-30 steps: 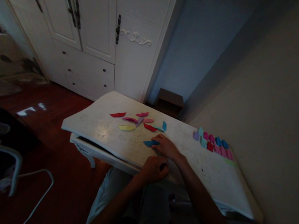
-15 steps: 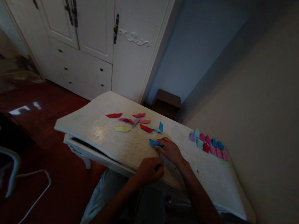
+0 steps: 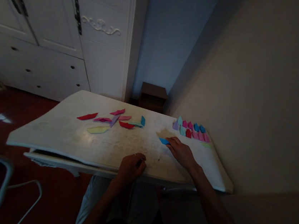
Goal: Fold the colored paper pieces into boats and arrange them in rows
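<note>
My right hand (image 3: pixel 182 152) grips the near end of a blue folded paper boat (image 3: pixel 163 141), low over the white table (image 3: pixel 65 142). Curled closed at the table's front edge, my left hand (image 3: pixel 131 166) shows nothing in its fingers. To the left lie loose paper boats: a long red one (image 3: pixel 87 116), a yellow one (image 3: pixel 97 130), a purple one (image 3: pixel 114 120), a shorter red one (image 3: pixel 126 125) and several pink and blue ones. Toward the wall, folded paper pieces stand in close rows, among them a small red one (image 3: pixel 188 133) and a dark blue one (image 3: pixel 196 127).
The wall (image 3: pixel 248 101) runs along the table's right end. A white wardrobe (image 3: pixel 104 56) and a small brown cabinet (image 3: pixel 153 97) stand behind the table. At lower left is a pale chair frame (image 3: pixel 3 181).
My right hand has carried the blue paper boat rightward, away from the loose boats and closer to the rows. My left hand stays curled near the front edge. The view has turned right.
</note>
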The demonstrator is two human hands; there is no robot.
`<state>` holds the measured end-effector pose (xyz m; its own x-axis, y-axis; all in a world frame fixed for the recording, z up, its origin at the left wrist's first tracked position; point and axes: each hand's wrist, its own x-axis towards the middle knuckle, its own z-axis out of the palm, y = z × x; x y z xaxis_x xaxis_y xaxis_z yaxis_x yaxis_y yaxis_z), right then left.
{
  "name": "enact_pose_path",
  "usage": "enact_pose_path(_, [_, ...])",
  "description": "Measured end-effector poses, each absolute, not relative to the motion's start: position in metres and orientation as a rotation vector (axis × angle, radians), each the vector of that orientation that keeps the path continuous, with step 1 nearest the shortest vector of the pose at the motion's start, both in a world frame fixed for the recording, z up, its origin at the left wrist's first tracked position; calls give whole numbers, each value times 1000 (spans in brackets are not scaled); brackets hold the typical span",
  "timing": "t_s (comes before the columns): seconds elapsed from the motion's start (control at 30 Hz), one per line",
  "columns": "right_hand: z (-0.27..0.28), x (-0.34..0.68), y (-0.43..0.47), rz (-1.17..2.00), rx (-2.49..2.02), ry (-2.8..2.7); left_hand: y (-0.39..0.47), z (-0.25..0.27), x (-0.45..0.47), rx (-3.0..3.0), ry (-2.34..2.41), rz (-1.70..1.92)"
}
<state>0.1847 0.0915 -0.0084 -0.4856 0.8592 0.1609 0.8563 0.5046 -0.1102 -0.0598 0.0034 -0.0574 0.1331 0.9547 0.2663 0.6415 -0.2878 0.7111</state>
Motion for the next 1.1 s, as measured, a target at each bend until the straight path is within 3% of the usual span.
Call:
enact_pose_path(0.37, [-29, 280, 104, -135, -1973, -2272, 7, -68, -57, 2219, 1601, 1061])
enact_pose_path(0.7, [-41, 292, 100, -289, -2243, -2205, 8, -69, -54, 2336, 1668, 1202])
enact_pose_path(1.1, [-37, 279, 100, -135, -2393, -2206, 9, -64, -53, 2408, 1735, 1161])
